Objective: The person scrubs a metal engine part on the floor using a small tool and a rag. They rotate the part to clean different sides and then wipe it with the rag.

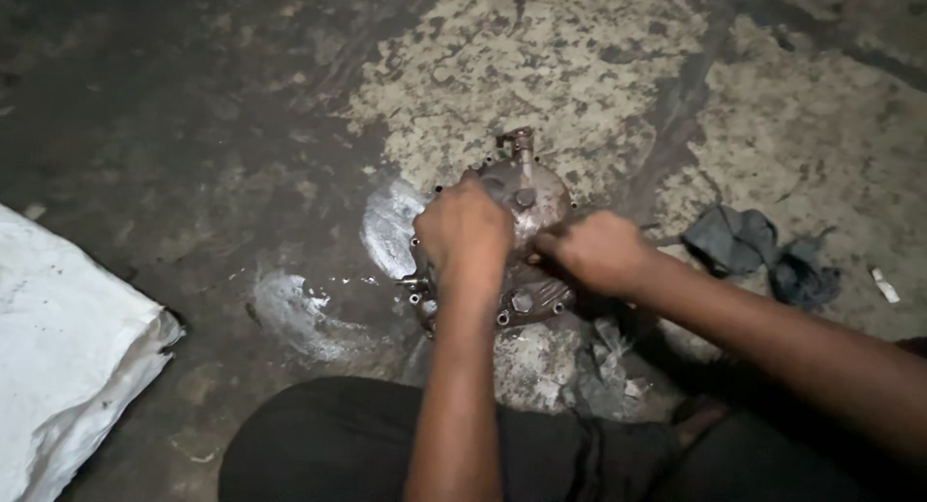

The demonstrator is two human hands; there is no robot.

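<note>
A round, greasy metal engine cover (529, 198) with bolt holes around its rim lies on the stained concrete floor. My left hand (463, 234) rests on its left side with the fingers curled over the casting, gripping it. My right hand (599, 251) is closed at the cover's right edge; it seems to hold a thin dark tool pressed against the cover, but the tool is mostly hidden. The lower rim of the cover (526, 304) shows between my two forearms.
A dark crumpled rag (758, 251) lies on the floor to the right. A white woven sack (68, 348) sits at the left edge. Wet shiny patches (386, 227) spread left of the cover. My dark-clothed knees fill the bottom.
</note>
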